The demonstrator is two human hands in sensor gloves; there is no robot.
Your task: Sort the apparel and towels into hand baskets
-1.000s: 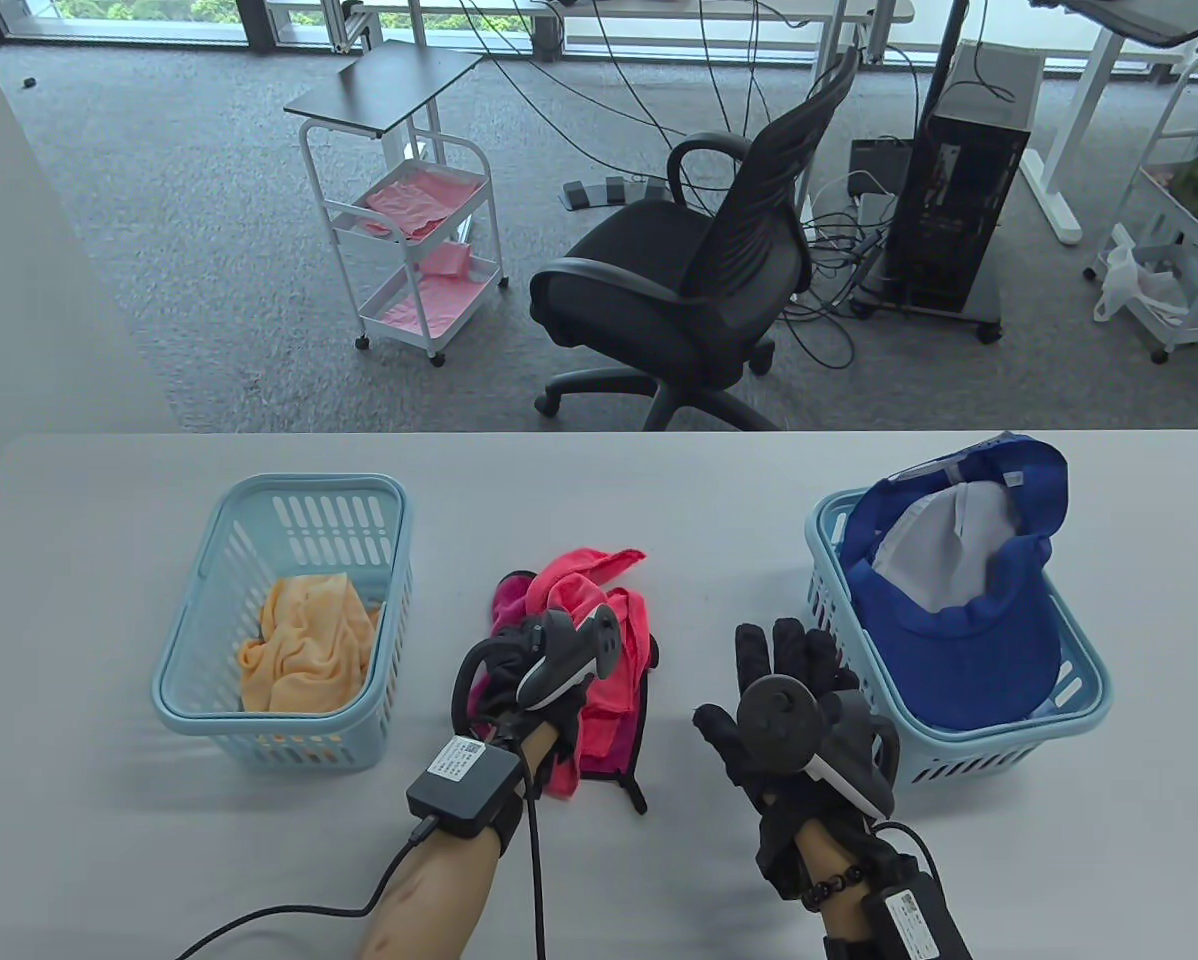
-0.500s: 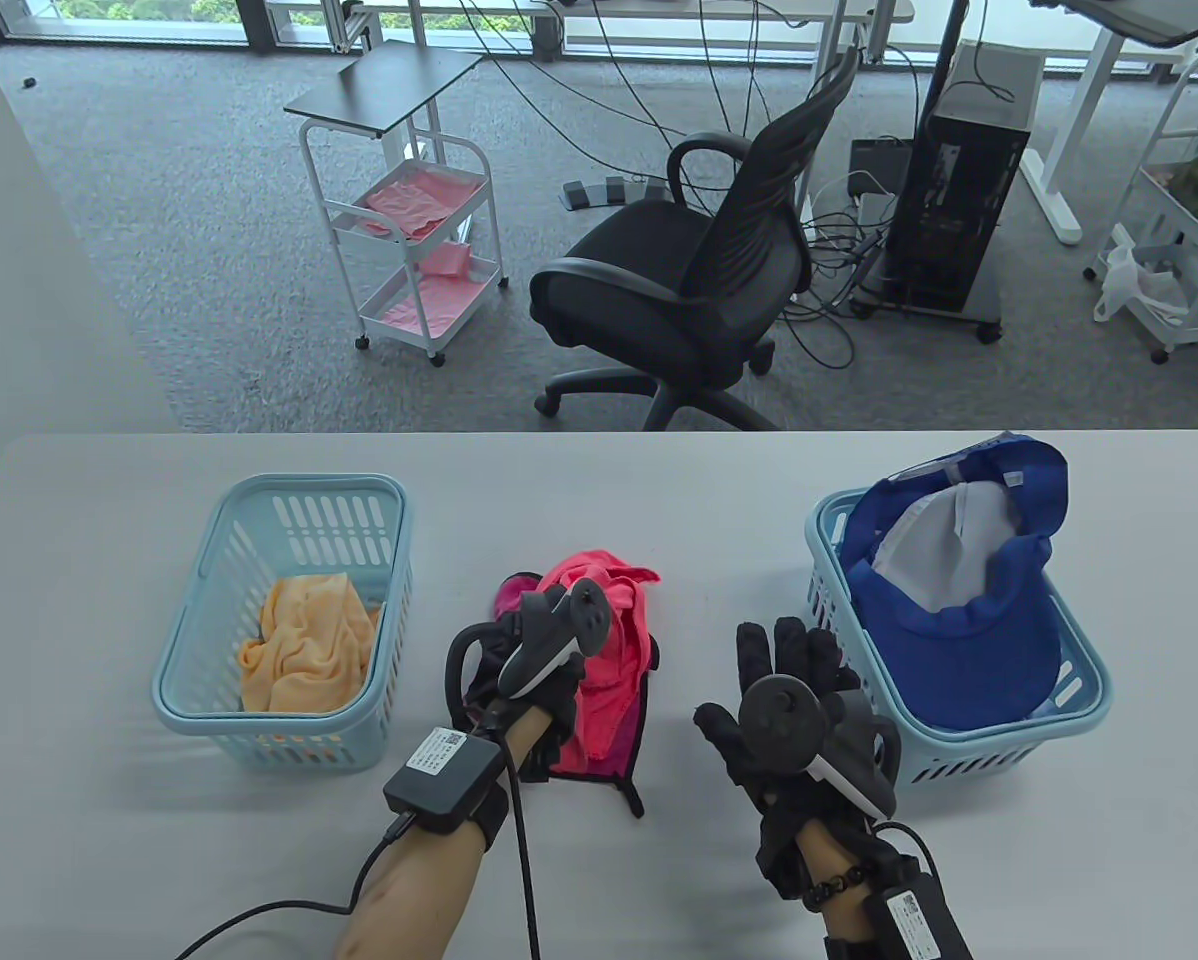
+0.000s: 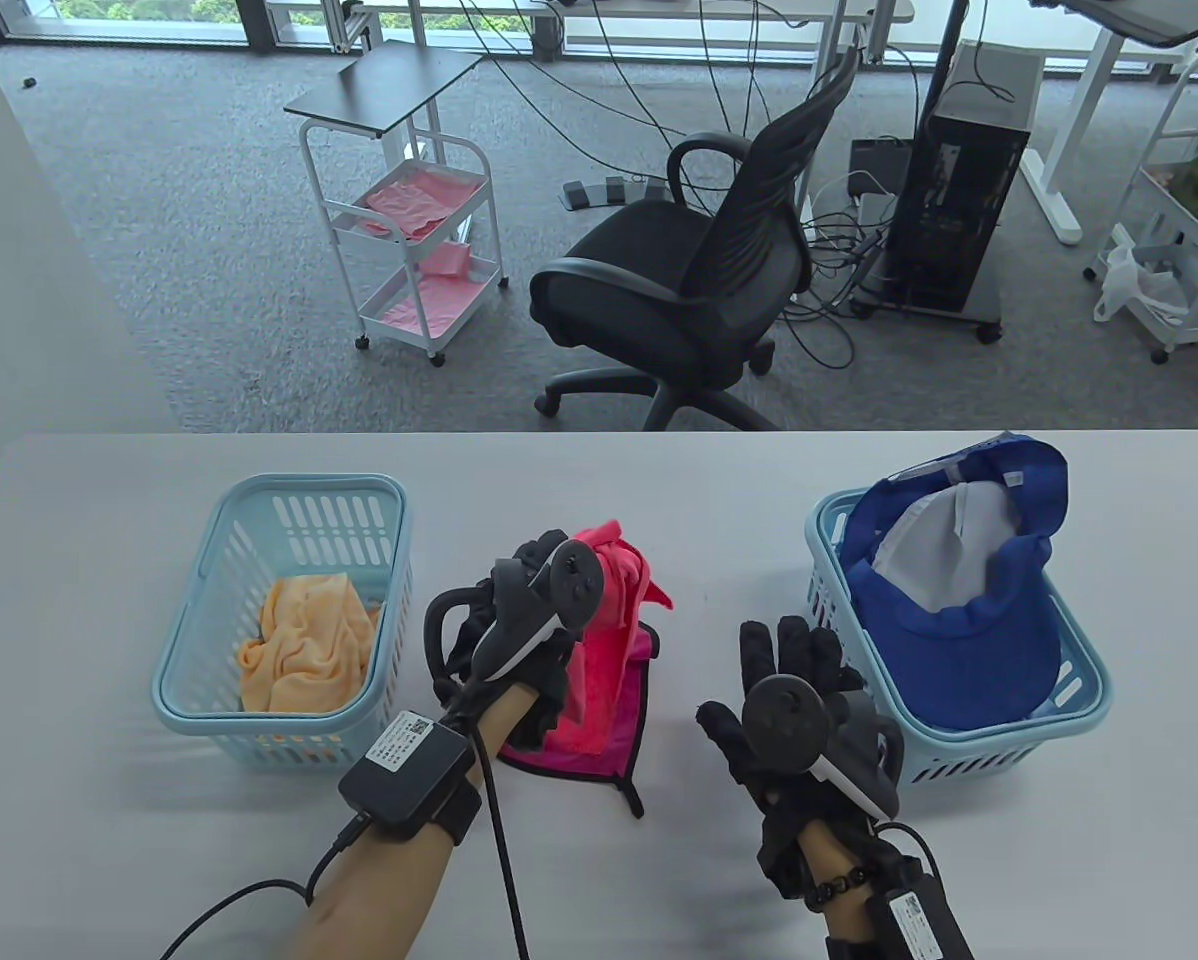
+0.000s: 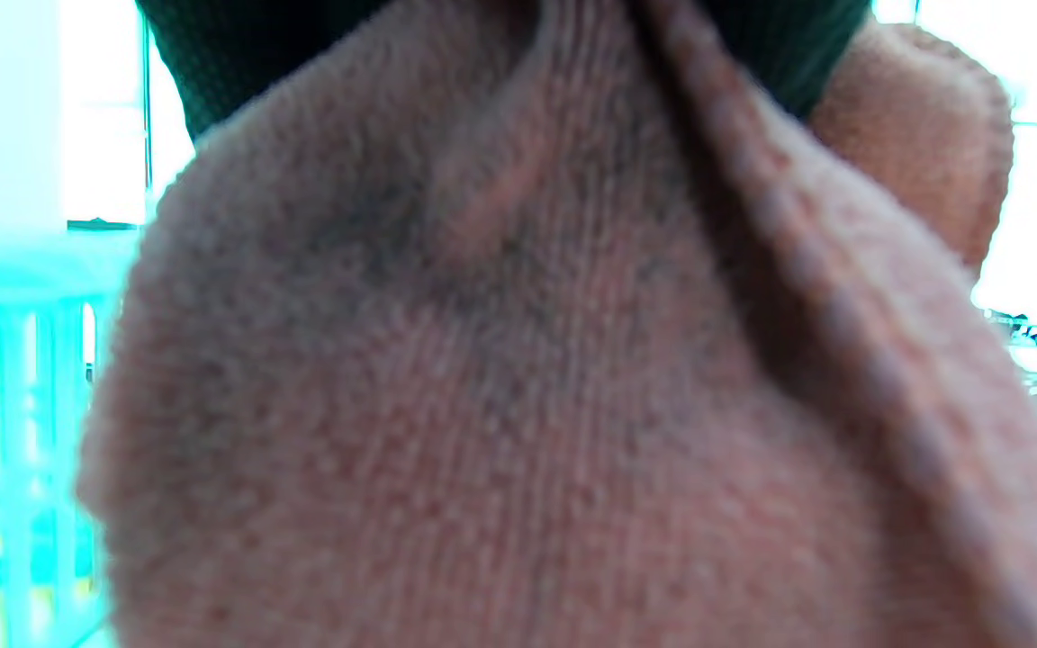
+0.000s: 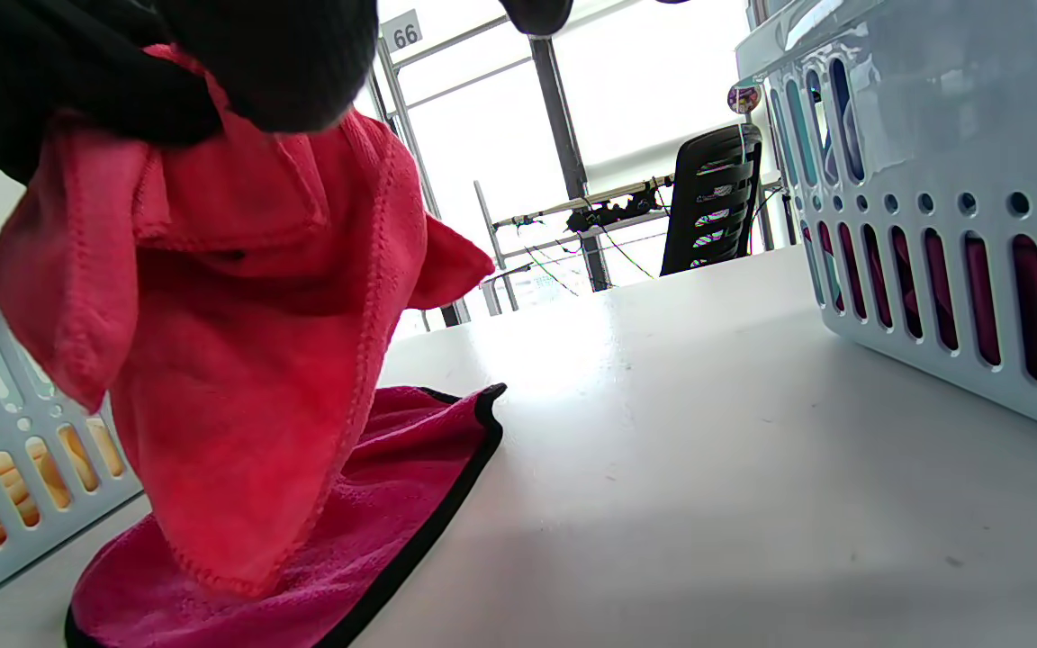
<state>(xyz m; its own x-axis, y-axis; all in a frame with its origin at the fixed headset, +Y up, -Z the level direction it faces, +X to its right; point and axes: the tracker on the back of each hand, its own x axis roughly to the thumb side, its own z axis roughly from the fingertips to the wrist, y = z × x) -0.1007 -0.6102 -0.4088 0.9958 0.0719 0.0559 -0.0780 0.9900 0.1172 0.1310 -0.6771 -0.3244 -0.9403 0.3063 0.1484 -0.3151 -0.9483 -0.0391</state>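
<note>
Here: two baskets (image 3: 209, 700), three towels, seemingly one cap (image 3: 959, 620).

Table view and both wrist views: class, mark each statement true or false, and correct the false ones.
1. The left hand grips the coral-red towel. True.
2. The blue cap sits in the left light-blue plastic basket. False: it is in the right basket.
3. A magenta cloth with black trim lies on the white table. True.
4. The right hand holds the orange cloth. False: it holds nothing; that cloth lies in the left basket.
</note>
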